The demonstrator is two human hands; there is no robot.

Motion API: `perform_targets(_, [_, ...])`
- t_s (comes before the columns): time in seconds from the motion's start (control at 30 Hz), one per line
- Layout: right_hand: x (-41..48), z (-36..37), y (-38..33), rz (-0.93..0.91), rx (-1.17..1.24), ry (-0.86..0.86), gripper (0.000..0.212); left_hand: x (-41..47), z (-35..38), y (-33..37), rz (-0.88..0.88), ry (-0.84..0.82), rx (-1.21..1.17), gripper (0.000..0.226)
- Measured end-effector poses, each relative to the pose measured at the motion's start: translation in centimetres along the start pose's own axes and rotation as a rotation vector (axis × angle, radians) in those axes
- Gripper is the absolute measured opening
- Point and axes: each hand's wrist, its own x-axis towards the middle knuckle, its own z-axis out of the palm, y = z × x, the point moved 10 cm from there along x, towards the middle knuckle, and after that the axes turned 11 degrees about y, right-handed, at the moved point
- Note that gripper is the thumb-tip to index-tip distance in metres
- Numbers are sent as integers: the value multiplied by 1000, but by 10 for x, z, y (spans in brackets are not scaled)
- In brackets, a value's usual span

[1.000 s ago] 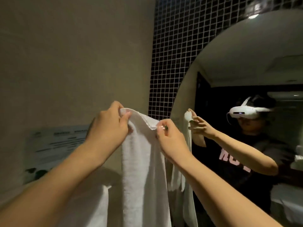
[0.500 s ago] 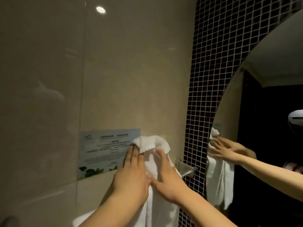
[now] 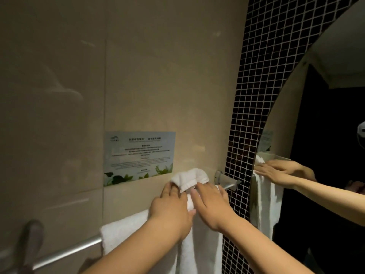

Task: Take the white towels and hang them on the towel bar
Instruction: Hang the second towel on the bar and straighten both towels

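While both hands press flat and unclenched on the towel (image 3: 189, 179), bunched over the towel bar's (image 3: 65, 252) right end, left hand (image 3: 170, 209) and right hand (image 3: 210, 204) lie equally near; its length hangs straight down below the fingers.

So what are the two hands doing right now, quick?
Left hand: open, fingers flat, pressing on the white towel draped over the towel bar.
Right hand: open, flat on the same towel.
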Motion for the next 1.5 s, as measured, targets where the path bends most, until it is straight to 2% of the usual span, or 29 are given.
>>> perform_targets(0.1, [-5,-2,2,-5,-31,-10,37,-1,2,3,19,3,57,72])
perform_targets(0.33, [7,1,3,-17,-170,-214,47,-4,2,3,56,-11,33,82])
perform_targets(0.53, [22,1,-6,-24,-217,-247,56,-11,-10,1,88,11,-10,83])
perform_targets(0.77, [41,10,-9,-16,-260,-302,64,-8,-13,-5,77,44,-23,67])
perform_targets(0.83, [41,11,-9,-33,-241,-239,58,-8,-14,-4,79,93,-19,61])
perform_targets(0.93, [33,0,-6,-49,-143,-18,49,-8,-25,-1,76,214,-34,47])
perform_targets(1.0, [20,-13,9,20,22,190,54,-10,-35,5,128,293,-48,36])
perform_targets(1.1, [-9,-26,50,216,206,445,55,-10,-42,15,224,306,-43,19])
perform_targets(1.2, [-33,-9,84,389,380,370,59,-13,-41,23,249,320,-46,10])
perform_targets(1.27, [-43,8,88,451,537,262,61,-13,-43,27,239,352,0,17])
perform_targets(1.3, [-46,11,86,446,538,244,60,-12,-43,27,215,338,31,21])
perform_targets(1.37, [-50,10,82,421,456,288,54,-13,-42,28,172,292,58,23])
perform_targets(1.43, [-51,2,80,415,415,384,46,-17,-54,28,141,310,-30,18])
perform_targets(1.5, [-49,-11,78,426,356,490,39,-15,-56,29,133,296,-79,27])
